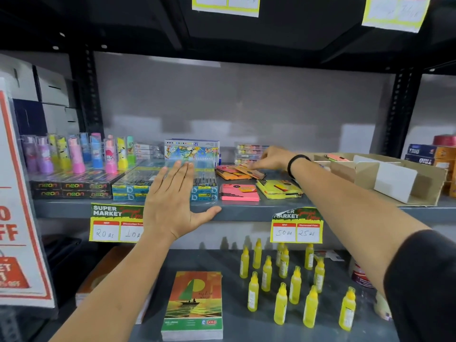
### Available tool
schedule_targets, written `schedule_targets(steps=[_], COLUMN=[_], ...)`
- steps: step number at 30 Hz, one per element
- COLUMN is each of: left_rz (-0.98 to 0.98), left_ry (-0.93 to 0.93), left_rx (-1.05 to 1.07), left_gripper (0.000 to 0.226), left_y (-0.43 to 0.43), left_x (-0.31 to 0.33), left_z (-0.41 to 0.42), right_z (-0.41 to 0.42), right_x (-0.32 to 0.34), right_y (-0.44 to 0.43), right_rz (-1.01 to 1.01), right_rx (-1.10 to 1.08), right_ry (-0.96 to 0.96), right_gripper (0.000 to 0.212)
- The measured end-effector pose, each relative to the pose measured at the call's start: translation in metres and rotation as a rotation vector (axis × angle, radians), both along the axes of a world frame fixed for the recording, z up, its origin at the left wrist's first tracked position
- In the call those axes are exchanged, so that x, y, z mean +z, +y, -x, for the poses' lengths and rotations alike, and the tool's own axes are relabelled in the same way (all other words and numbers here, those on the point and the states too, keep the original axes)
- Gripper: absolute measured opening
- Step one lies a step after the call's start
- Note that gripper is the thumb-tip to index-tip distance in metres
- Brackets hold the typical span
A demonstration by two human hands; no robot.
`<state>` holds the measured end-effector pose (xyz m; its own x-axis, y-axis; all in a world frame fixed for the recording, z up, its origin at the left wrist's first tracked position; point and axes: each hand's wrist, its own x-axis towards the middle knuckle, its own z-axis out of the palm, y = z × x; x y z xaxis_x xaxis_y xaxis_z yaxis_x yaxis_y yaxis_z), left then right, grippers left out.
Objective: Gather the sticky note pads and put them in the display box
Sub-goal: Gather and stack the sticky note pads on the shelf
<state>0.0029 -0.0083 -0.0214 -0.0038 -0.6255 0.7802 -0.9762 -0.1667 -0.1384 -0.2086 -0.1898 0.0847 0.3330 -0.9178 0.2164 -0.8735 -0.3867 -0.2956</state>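
On the middle shelf (246, 211), the right hand (270, 157) reaches in at about one o'clock, its fingers (256, 165) curled down onto a loose heap of orange sticky note pads (240, 172); whether they actually pinch a pad cannot be told. Just in front of the heap lie a pink sticky note pad (239, 193) and a yellow sticky note pad (278, 189), side by side near the shelf edge. The cardboard display box (394, 178) sits at three o'clock of the pads, with one pink pad (336, 157) in its rear compartment. The left hand (172, 206) is spread flat and empty, fingers on blue pencil boxes (133, 186), thumb along the shelf edge.
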Motion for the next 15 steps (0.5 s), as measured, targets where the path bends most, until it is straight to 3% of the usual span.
schedule_targets(steps=[5, 8, 12, 15], left_rz=[0.026, 0.037, 0.046, 0.059], left_ry=[-0.021, -0.025, -0.029, -0.035], left_rx=[0.004, -0.003, -0.002, -0.005], left_gripper=[0.106, 0.106, 0.107, 0.107], left_y=[-0.003, -0.006, -0.006, -0.005], left_x=[-0.001, -0.002, -0.003, -0.003], left_z=[-0.002, -0.004, -0.004, -0.004], right_z=[-0.011, -0.015, -0.017, -0.015], right_x=[-0.001, 0.000, 0.002, 0.003], right_y=[-0.013, -0.019, -0.024, -0.026], right_rz=[-0.152, -0.215, -0.330, -0.312], right_rx=[0.020, 0.042, 0.109, 0.092], right_ry=[0.103, 0.077, -0.005, -0.074], right_gripper=[0.082, 0.071, 0.040, 0.029])
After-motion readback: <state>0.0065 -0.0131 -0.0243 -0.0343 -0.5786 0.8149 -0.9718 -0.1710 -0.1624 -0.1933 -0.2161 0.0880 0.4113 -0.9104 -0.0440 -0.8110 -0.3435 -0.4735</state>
